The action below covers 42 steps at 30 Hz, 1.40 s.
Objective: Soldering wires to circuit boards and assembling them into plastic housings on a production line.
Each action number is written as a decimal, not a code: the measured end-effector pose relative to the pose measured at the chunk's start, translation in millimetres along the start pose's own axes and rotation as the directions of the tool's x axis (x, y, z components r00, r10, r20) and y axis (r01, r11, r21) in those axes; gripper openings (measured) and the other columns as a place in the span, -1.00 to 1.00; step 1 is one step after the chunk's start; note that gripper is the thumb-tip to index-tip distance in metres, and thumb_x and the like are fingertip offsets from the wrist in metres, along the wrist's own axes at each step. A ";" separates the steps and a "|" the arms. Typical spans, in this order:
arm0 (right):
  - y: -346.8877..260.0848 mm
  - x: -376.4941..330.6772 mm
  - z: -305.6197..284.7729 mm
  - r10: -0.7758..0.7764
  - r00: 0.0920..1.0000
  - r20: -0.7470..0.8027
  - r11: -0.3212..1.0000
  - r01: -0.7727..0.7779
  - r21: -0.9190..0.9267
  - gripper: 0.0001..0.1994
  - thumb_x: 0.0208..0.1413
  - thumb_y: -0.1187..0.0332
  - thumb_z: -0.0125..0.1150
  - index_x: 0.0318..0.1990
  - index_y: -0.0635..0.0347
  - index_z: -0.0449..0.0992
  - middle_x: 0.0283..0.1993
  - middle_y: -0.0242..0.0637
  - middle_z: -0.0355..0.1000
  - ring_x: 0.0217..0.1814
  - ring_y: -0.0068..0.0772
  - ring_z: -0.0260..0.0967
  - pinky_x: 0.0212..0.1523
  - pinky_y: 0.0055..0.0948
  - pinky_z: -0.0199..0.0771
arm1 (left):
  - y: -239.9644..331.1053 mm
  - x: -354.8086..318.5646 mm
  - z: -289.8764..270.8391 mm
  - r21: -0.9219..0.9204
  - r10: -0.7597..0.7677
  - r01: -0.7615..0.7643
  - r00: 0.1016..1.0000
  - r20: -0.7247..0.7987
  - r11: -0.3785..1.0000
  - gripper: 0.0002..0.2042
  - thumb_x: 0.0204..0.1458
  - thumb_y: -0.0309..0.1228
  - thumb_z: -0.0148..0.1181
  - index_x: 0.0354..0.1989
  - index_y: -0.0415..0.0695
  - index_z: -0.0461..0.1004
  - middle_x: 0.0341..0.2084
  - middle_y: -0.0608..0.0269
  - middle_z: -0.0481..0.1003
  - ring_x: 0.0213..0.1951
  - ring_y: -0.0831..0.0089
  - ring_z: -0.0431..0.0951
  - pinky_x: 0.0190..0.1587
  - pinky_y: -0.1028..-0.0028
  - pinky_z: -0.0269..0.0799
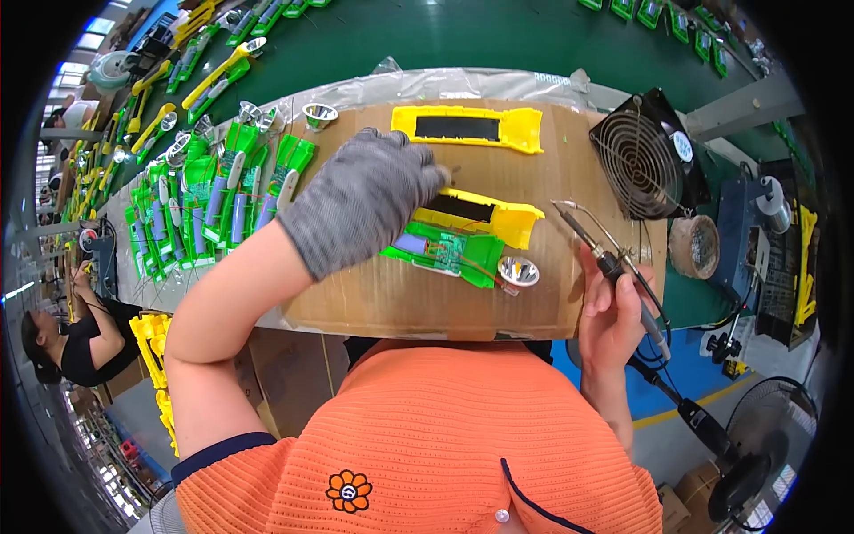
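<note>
My left hand (369, 200), in a grey knit glove, has its fingers curled over the left end of a tilted yellow plastic casing (511, 221) with a black panel. That end is hidden under the glove. Just below lies a green casing half (480, 254) with a circuit board, a purple battery cell and thin wires, overlapped by the yellow part. A small silver reflector (519, 271) sits at its right end. My bare right hand (614, 307) grips a soldering iron (609, 265) with a curved metal tube alongside, its tip pointing up and left.
Another yellow casing (458, 128) lies at the back of the cardboard mat (374, 307). Many green units (218, 200) crowd the left side. A black fan (640, 160), a round tin (694, 247) and a solder spool (774, 209) stand right. A person (76, 343) sits far left.
</note>
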State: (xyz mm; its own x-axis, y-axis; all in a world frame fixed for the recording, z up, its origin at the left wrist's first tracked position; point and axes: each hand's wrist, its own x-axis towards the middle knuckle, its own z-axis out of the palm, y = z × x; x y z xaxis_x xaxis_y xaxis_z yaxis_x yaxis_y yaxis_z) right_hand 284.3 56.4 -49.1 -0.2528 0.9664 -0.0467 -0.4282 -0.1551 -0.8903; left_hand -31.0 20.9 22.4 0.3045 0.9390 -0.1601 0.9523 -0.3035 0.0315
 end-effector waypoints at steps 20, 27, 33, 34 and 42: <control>1.4 2.6 9.9 0.007 0.998 -0.062 0.999 -0.003 0.054 -0.83 0.29 0.35 0.06 -0.31 0.10 0.21 -0.65 -0.43 0.11 -0.62 -0.56 0.13 0.35 0.02 0.26 | -206.6 5.6 11.5 -0.109 -0.338 0.321 0.863 -0.376 0.941 -0.58 0.09 -0.44 0.24 0.13 -0.14 0.32 -0.13 -0.07 0.45 -0.09 -0.06 0.50 0.01 0.16 0.44; -0.3 4.8 13.9 -0.013 0.993 -0.121 0.998 0.005 -0.065 -0.79 0.24 0.32 0.11 -0.29 0.11 0.18 -0.66 -0.41 0.09 -0.64 -0.56 0.11 0.25 -0.03 0.41 | -292.2 23.2 31.8 -0.259 -0.483 0.407 0.748 -0.456 0.876 -0.35 0.09 0.03 0.22 0.22 -0.22 0.34 0.10 -0.18 0.42 0.17 -0.08 0.41 0.23 0.20 0.32; -3.2 4.6 13.9 0.021 0.988 -0.154 0.996 -0.035 -0.086 -0.77 0.23 0.32 0.11 -0.29 0.11 0.14 -0.64 -0.41 0.10 -0.63 -0.58 0.11 0.20 -0.09 0.46 | -414.5 49.9 25.7 0.056 -0.795 0.801 0.598 -0.106 0.596 -0.51 -0.01 -0.24 0.27 0.14 -0.11 0.46 0.05 -0.10 0.51 0.10 0.05 0.51 0.15 0.22 0.44; -2.8 5.8 14.8 0.012 0.988 -0.154 0.996 -0.025 -0.082 -0.77 0.23 0.32 0.11 -0.29 0.11 0.14 -0.64 -0.41 0.10 -0.63 -0.58 0.11 0.20 -0.09 0.46 | -425.1 47.1 33.7 0.064 -0.801 0.806 0.592 -0.086 0.588 -0.48 -0.03 -0.20 0.29 0.12 -0.15 0.45 0.00 -0.13 0.52 0.07 0.03 0.53 0.14 0.20 0.44; -3.7 3.8 12.7 0.005 0.993 -0.119 0.997 -0.014 -0.079 -0.80 0.25 0.32 0.09 -0.25 0.15 0.18 -0.64 -0.40 0.12 -0.62 -0.58 0.14 0.16 -0.12 0.49 | -383.5 22.1 -12.9 -0.015 -0.876 0.891 0.442 -0.195 0.453 -0.49 -0.07 -0.15 0.36 0.05 -0.13 0.50 -0.04 -0.05 0.54 0.03 0.07 0.54 0.08 0.19 0.45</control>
State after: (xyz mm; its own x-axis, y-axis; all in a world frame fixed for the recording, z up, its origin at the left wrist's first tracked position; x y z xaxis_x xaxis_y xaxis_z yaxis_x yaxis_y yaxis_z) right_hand 273.8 58.0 -40.2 -0.1500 0.9832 -0.1044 -0.3545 -0.1521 -0.9226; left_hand -389.3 160.1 19.5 -0.6957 0.7121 0.0943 0.7032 0.7020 -0.1131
